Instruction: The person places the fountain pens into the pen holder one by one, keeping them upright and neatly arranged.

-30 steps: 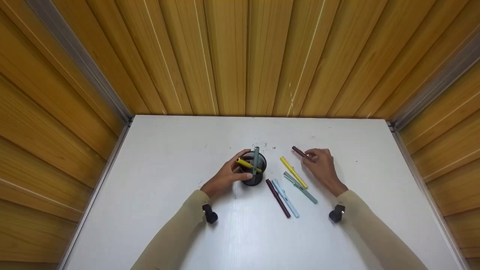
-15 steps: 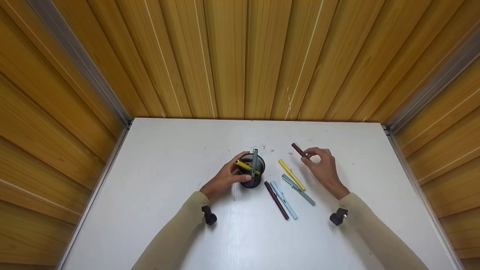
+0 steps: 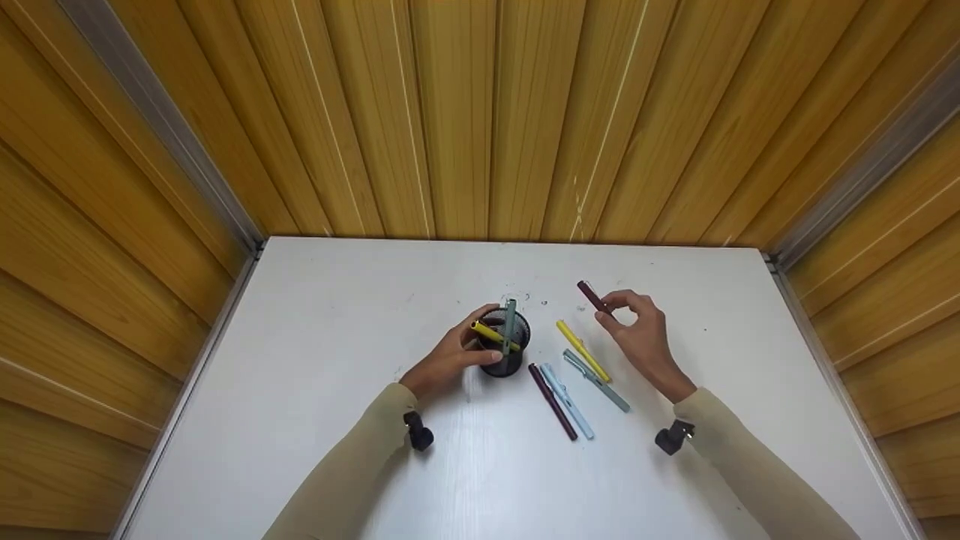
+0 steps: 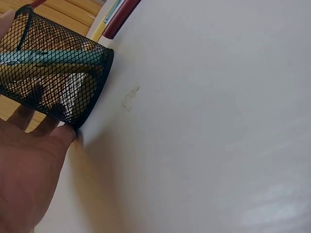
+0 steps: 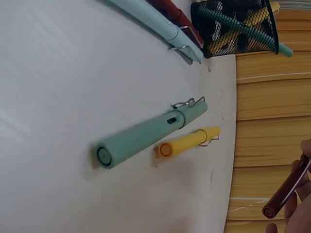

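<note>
My left hand [image 3: 442, 361] is wrapped round a black mesh pen cup [image 3: 504, 367] standing on the table, thumb along its near side. A yellow pen [image 3: 486, 329] and a green pen [image 3: 511, 319] lean inside it, their ends above the rim. Between thumb and fingertips, my right hand [image 3: 643, 337] pinches a dark maroon pen [image 3: 590, 293], which points up and left, above the table. Under that hand lie a yellow pen [image 3: 583, 350] and a green pen [image 3: 598, 381]. Nearer me, a light blue pen [image 3: 568, 402] rests beside another maroon pen [image 3: 553, 402].
The white table [image 3: 330, 315] is bounded by wood-patterned walls [image 3: 450, 120] at the back and both sides. Small dark marks dot the surface behind the cup. Each sleeve carries a small black wrist camera [image 3: 673, 436].
My right hand has raised the maroon pen off the table and shifted slightly left and away from me. My left hand and the cup have stayed put.
</note>
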A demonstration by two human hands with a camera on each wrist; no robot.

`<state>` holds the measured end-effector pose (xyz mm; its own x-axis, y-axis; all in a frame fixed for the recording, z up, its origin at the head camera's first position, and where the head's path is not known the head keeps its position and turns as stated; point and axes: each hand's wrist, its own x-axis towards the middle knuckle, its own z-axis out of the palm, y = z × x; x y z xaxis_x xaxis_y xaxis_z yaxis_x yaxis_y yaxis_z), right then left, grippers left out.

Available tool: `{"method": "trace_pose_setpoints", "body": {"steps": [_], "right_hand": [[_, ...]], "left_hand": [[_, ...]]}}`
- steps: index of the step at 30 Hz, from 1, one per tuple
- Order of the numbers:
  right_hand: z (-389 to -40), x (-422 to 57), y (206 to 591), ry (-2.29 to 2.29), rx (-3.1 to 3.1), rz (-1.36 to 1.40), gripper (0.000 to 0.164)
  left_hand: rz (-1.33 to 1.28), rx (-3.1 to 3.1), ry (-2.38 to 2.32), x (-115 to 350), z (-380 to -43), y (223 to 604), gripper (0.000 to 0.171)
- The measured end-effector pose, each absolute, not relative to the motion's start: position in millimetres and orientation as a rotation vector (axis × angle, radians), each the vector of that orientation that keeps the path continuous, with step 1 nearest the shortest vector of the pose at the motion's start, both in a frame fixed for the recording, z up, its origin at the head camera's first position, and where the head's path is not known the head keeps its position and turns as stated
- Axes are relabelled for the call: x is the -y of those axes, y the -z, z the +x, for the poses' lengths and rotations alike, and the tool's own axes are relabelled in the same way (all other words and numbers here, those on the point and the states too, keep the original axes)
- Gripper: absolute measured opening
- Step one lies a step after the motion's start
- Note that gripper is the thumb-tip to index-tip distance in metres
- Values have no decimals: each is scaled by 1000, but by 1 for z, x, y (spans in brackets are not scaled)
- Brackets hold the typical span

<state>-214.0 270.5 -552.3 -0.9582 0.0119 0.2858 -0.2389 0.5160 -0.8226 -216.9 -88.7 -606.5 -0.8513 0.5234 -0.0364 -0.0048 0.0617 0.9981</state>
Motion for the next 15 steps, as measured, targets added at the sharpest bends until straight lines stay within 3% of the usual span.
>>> {"method": "trace_pose_setpoints", "body": {"steps": [15], "right_hand": [[-208,-242,522,-1617,2479,249,20]], "left_hand": [[521,-1984,-1820,84,-219,603,85]]}}
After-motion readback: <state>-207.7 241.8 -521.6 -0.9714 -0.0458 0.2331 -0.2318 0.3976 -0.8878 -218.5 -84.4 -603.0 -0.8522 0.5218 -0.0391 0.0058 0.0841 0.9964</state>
